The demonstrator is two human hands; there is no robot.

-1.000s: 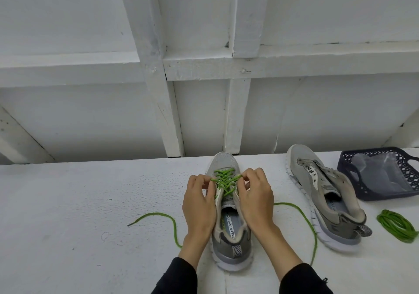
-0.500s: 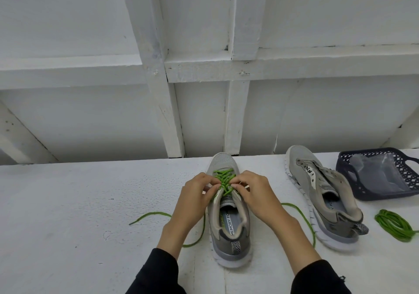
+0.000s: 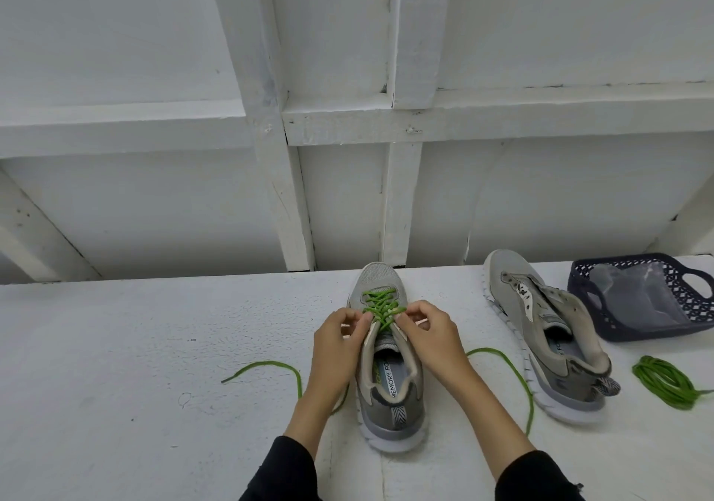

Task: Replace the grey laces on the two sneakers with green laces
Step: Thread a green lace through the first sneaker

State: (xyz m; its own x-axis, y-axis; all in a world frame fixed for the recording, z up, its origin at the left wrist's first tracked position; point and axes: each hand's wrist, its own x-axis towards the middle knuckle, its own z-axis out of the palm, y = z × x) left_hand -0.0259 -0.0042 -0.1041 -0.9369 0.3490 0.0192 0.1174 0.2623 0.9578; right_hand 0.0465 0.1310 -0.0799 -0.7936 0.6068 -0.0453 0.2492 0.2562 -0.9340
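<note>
A grey sneaker (image 3: 390, 396) stands in front of me, toe away, with a green lace (image 3: 380, 305) crossed through its front eyelets. My left hand (image 3: 338, 346) pinches the lace at the shoe's left eyelet edge. My right hand (image 3: 429, 338) pinches it at the right edge. The lace's loose ends trail on the table, the left end (image 3: 270, 365) and the right end (image 3: 514, 377). A second grey sneaker (image 3: 544, 330) without a lace lies to the right. A coiled green lace (image 3: 668, 381) lies at the far right.
A dark blue plastic basket (image 3: 579, 280) with a clear plastic bag inside stands at the back right, beside the second sneaker. The white table (image 3: 116, 384) ends at a white wooden framed wall (image 3: 293, 199) just behind the shoes.
Both hands have slid a little toward the heel along the eyelet edges and closed in on the lacing. The left lace end has shifted slightly on the table.
</note>
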